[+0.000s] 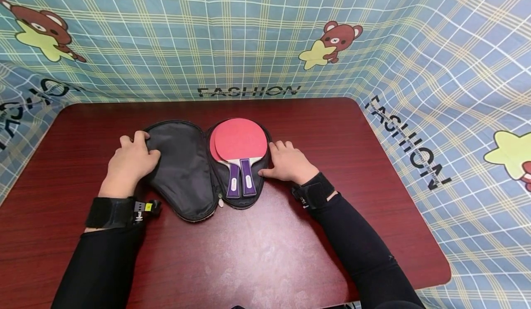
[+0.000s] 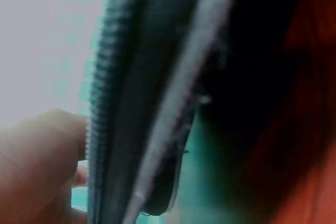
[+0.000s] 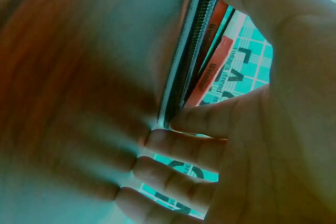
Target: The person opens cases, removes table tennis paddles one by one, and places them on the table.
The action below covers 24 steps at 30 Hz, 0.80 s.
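Note:
A black zip-up table tennis bat case [image 1: 180,175] lies spread open on the table. Two bats with red faces [image 1: 241,138] and purple handles [image 1: 248,177] lie overlapping in its right half. My left hand [image 1: 130,163] grips the outer edge of the left flap, thumb over the inner side. In the left wrist view the flap's zip edge [image 2: 100,129] runs close past my fingers, with dark shadow beneath it. My right hand [image 1: 288,162] touches the case's right rim, thumb at the lower edge and fingers extended on the table. Bat edges [image 3: 210,72] show behind the zip.
The reddish-brown table [image 1: 257,253] has rounded corners. Checked cloth [image 1: 249,37] with bears and lettering hangs behind it and along both sides. A zip pull [image 1: 221,203] hangs at the case's lower fold. Each wrist carries a black strap with a small camera.

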### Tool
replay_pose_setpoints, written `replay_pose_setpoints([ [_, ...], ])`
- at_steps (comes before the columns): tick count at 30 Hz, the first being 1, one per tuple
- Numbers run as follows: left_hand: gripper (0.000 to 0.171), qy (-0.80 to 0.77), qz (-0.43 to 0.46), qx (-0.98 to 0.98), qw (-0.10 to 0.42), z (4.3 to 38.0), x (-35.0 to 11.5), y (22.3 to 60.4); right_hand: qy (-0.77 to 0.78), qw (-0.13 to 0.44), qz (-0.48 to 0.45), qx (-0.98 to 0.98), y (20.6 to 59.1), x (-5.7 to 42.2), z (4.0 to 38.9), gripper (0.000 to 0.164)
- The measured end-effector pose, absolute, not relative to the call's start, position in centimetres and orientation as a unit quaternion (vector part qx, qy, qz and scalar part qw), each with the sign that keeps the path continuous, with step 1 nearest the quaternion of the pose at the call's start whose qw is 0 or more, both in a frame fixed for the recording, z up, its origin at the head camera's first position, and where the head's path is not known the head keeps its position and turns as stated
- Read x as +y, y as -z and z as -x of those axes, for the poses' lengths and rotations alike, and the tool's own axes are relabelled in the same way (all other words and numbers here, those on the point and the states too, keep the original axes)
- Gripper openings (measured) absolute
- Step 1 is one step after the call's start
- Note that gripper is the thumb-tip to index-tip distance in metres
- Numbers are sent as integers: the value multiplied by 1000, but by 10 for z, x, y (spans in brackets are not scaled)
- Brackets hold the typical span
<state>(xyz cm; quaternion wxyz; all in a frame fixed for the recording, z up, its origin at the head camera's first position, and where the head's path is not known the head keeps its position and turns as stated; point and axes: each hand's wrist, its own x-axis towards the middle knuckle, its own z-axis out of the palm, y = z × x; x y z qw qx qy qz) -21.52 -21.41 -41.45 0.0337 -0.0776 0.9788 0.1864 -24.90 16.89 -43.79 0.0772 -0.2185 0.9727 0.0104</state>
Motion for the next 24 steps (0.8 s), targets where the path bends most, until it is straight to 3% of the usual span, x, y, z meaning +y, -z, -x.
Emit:
replay_pose_setpoints([
  [19, 52, -121, -3, 991, -49, 220, -192, 426, -7, 57, 219, 974, 439, 169, 248, 99],
  [24, 50, -114, -30, 992, -43, 216, -172, 425, -6, 58, 219, 974, 439, 168, 248, 99],
])
